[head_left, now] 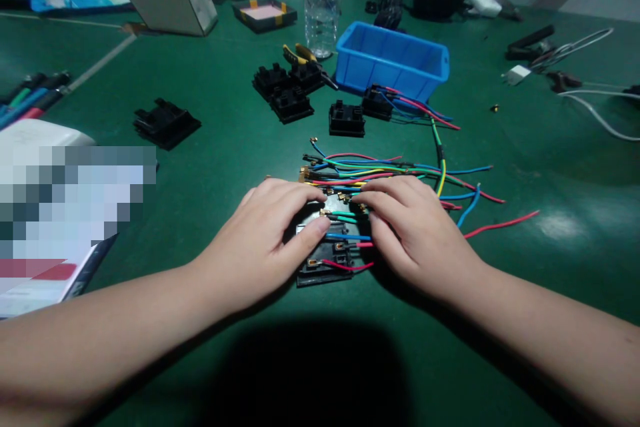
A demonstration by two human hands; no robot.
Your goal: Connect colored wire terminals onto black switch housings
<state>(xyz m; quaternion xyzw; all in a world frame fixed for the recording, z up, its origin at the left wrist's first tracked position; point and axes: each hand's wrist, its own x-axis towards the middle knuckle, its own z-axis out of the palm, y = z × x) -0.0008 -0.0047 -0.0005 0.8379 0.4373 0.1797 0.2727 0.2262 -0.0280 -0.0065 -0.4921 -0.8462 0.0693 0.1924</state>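
My left hand [280,217] is over the left side of a black socket module [325,275], its thumb at the module and its index finger apart from it. Blue and red wires with metal terminals run from the module toward the right. My right hand [417,227] has its fingers curled at the wires, closed around a green wire [347,216] that passes beneath the thumb; the exact grip is partly hidden. Just beyond both hands lies a bundle of coloured wires [400,168], with brass terminals near my fingertips.
Several black socket modules [346,119] lie farther back, one with wires attached. Behind them are a blue bin [395,63], yellow-handled pliers [300,53] and a plastic bottle [321,20]. A cardboard box [175,3] stands back left; a blurred-out phone [65,233] is at left.
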